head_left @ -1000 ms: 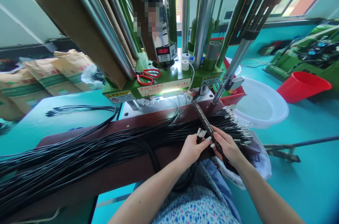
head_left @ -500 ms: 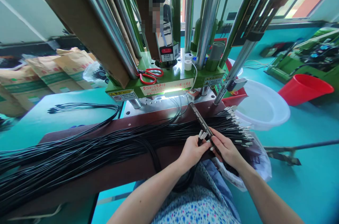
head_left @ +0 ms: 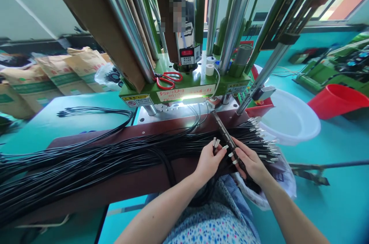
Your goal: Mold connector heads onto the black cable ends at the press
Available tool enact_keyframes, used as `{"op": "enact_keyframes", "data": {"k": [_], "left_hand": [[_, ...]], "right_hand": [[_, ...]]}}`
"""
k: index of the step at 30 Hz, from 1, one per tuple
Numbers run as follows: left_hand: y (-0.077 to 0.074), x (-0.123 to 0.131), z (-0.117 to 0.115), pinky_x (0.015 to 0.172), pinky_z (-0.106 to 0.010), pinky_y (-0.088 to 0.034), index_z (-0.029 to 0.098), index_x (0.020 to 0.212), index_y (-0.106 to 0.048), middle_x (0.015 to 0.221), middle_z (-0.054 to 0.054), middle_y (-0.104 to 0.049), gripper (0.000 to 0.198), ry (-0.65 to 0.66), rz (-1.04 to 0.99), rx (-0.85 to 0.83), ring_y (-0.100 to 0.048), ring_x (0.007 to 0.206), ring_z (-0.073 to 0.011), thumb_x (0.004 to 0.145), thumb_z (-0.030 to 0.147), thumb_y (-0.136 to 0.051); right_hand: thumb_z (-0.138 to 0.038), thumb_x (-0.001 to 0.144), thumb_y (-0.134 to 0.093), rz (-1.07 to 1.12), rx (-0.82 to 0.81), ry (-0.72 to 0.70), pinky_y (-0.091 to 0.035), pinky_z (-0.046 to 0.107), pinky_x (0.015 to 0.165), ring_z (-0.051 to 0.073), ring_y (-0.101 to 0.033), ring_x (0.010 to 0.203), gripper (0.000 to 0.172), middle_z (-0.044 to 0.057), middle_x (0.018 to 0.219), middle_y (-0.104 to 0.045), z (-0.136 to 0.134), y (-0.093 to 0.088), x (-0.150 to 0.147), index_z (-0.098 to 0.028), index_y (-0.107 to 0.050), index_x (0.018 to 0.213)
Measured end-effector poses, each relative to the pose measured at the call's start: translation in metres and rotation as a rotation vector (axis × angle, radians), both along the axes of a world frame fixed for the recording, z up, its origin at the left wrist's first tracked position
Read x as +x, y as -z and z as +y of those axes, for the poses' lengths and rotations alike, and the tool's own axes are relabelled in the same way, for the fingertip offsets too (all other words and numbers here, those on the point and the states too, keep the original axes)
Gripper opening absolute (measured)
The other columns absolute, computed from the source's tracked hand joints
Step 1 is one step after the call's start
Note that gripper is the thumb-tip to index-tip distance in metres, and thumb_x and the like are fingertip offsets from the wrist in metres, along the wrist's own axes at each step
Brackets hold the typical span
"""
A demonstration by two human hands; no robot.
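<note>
My left hand (head_left: 208,162) is closed around several black cables, whose metal plug ends (head_left: 216,142) stick up past the fingers. One plug (head_left: 225,147) shows at the thumb tip, close to the bar. My right hand (head_left: 251,162) grips a long dark slotted metal bar (head_left: 221,125) by its near end. The bar slants up and away toward the press. White-metal plugs (head_left: 233,157) show along the bar beside my right fingers. Under both hands runs a thick bundle of black cables (head_left: 109,159), with many metal ends (head_left: 268,146) at the right.
A green press (head_left: 198,78) with steel columns stands ahead, red-handled scissors (head_left: 168,80) on its plate. To the right are a white basin (head_left: 291,121), a red bucket (head_left: 337,101) and a white bag (head_left: 284,182). Paper sacks (head_left: 57,74) stand at left. A person is behind the press.
My left hand has drawn slightly away from the bar, opening a small gap, with the cable ends still in it. The view has shifted a little. My right hand still holds the bar.
</note>
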State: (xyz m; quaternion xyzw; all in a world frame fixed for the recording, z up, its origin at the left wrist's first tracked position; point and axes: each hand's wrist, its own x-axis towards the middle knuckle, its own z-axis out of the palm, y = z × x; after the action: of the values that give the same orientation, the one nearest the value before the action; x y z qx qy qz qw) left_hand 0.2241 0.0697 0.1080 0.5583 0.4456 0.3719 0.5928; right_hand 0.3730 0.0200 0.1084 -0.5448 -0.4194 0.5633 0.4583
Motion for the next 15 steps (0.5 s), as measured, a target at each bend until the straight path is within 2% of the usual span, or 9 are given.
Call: {"op": "enact_keyframes", "data": {"k": [8,12,15], "left_hand": [[-0.0006,-0.0003,-0.0011,0.052,-0.023,-0.029,0.017,0.062,-0.047,0.053,0.004,-0.044,0.016,-0.002,0.058,-0.01,-0.038,0.052,-0.0097,0.071,0.026,-0.057],[0.0002,-0.0016,-0.0019,0.053,-0.023,-0.03,0.017,0.062,-0.047,0.055,0.004,-0.046,0.017,0.008,0.088,0.007,-0.039,0.053,-0.0097,0.073,0.025,-0.056],[0.0008,-0.0038,-0.0026,0.053,-0.021,-0.031,0.017,0.065,-0.046,0.058,0.005,-0.046,0.018,0.004,0.033,-0.027,-0.039,0.055,-0.0086,0.074,0.029,-0.057]], "right_hand": [[-0.044,0.086,-0.048,-0.061,-0.014,-0.052,-0.027,0.016,0.028,0.004,-0.04,0.03,0.058,-0.003,0.058,-0.054,0.0008,-0.002,0.0006,-0.018,-0.036,0.137],[-0.045,0.088,-0.045,-0.147,0.005,-0.09,-0.029,0.016,0.029,0.005,-0.037,0.029,0.06,-0.006,0.049,-0.049,-0.0013,-0.0006,-0.0033,-0.017,-0.031,0.139],[-0.045,0.088,-0.046,-0.125,0.009,-0.106,-0.028,0.016,0.028,0.005,-0.038,0.029,0.059,-0.005,0.052,-0.05,-0.0023,0.0007,-0.0036,-0.017,-0.033,0.138]]}}
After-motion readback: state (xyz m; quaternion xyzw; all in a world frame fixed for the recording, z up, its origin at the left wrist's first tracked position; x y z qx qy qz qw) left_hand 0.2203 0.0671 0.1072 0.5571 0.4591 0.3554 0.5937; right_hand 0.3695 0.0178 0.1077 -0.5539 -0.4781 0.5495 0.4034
